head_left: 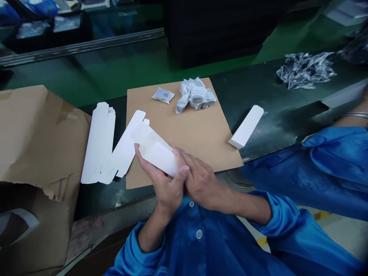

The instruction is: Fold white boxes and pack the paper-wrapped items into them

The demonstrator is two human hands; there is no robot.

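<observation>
A white carton (156, 149) lies slanted between my two hands over the front of a brown cardboard sheet (201, 132). My left hand (166, 186) wraps around its lower side, fingers along the far left and thumb near the close end. At that close end my right hand (198, 176) presses against the carton, fingers curled over it. Beside the carton's far end rests a flat white carton blank (126, 151), and left of it is a stack of flat blanks (97, 145). One formed white box (247, 126) sits at the sheet's right edge.
Small white wrapped packets (197, 94) are piled at the sheet's back, with a single packet (163, 95) to their left. A big cardboard box (37, 134) stands at left. Clear plastic bags (306, 71) lie back right. A co-worker's blue sleeve (339, 145) is at right.
</observation>
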